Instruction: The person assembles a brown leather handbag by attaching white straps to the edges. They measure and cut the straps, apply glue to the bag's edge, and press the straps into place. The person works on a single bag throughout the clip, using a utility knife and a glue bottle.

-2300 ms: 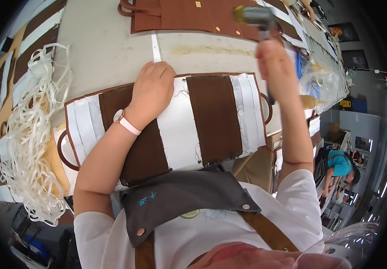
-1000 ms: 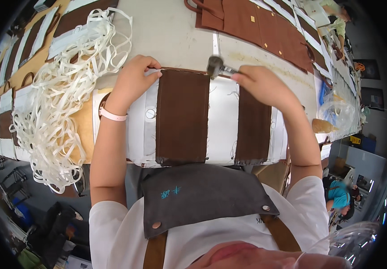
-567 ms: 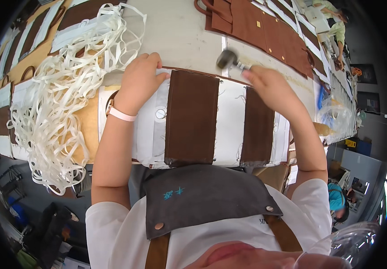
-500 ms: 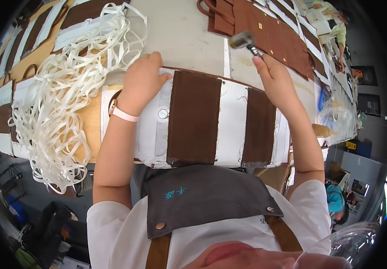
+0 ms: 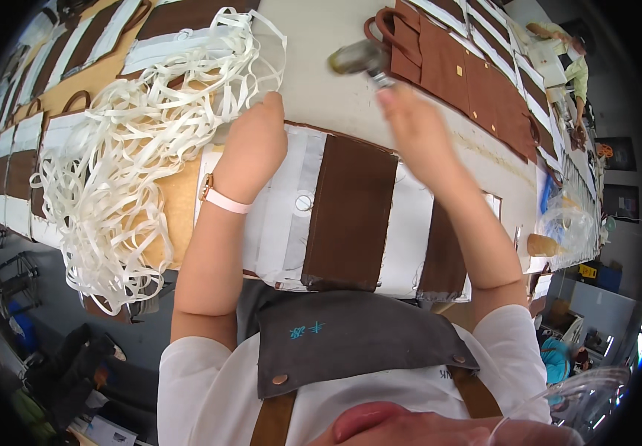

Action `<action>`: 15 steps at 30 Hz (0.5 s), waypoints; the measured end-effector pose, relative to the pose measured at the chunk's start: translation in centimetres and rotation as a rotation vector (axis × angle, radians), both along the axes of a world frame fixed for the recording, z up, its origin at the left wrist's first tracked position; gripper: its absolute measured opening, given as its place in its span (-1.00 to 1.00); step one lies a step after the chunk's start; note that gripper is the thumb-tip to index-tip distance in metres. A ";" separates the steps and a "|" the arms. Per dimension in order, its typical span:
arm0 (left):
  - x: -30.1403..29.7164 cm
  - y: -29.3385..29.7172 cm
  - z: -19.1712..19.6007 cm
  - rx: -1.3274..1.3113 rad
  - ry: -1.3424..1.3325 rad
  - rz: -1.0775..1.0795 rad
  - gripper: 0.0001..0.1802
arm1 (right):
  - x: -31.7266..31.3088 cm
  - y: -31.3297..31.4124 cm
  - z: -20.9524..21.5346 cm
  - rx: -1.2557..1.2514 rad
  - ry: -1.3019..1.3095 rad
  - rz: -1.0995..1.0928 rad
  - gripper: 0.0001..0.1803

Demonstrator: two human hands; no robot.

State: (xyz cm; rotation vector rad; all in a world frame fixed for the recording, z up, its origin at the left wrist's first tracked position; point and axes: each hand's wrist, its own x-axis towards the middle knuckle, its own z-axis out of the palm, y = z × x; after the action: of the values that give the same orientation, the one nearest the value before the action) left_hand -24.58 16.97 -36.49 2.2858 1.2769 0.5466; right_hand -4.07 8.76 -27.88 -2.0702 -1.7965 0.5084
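1. Here, the right hand [image 5: 419,132] holds a hammer [image 5: 359,58] lifted above the bench [image 5: 313,30]; its fingers are closed round the handle, though motion blur hides exactly how they wrap.
2. The left hand [image 5: 252,145] lies flat on the far left corner of the brown and white panel [image 5: 350,212], fingers pressed together and curled down onto its edge. That panel lies at the near edge of the bench, right in front of the person.
3. To strike well, it seems best to keep the left fingers well clear of the spot the hammer head would meet; just now they sit near the far edge where the hammer hangs.
4. The panel should lie flat: the left palm's weight looks like the only thing pinning it, so press down firmly before the hammer falls.
5. A tangle of white strips [image 5: 135,149] lies just beside the left wrist, touching the panel's left side. A loose strip under the work could spoil the blow.
6. Another brown piece with handles [image 5: 455,70] lies along the far right of the bench, apart from the panel.
7. A short, square blow is likely safer than a wide swing.
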 end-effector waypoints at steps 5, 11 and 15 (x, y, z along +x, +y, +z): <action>0.2 0.2 -0.7 0.031 -0.022 0.005 -0.85 | -0.8 1.5 -1.9 -0.339 -0.217 0.213 -0.44; 1.1 -0.2 -0.7 0.071 -0.040 -0.018 -0.93 | -0.8 1.5 0.2 -0.053 -0.089 -0.011 -0.54; -0.2 0.3 -3.0 0.165 -0.076 0.063 -0.84 | -0.8 0.2 -5.0 -0.257 -0.199 0.127 -0.51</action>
State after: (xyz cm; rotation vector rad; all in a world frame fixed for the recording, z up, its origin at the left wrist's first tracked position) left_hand -24.74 17.27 -39.47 2.3380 1.3143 0.7801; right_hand -4.89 8.99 -32.84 -2.2544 -2.0826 0.6157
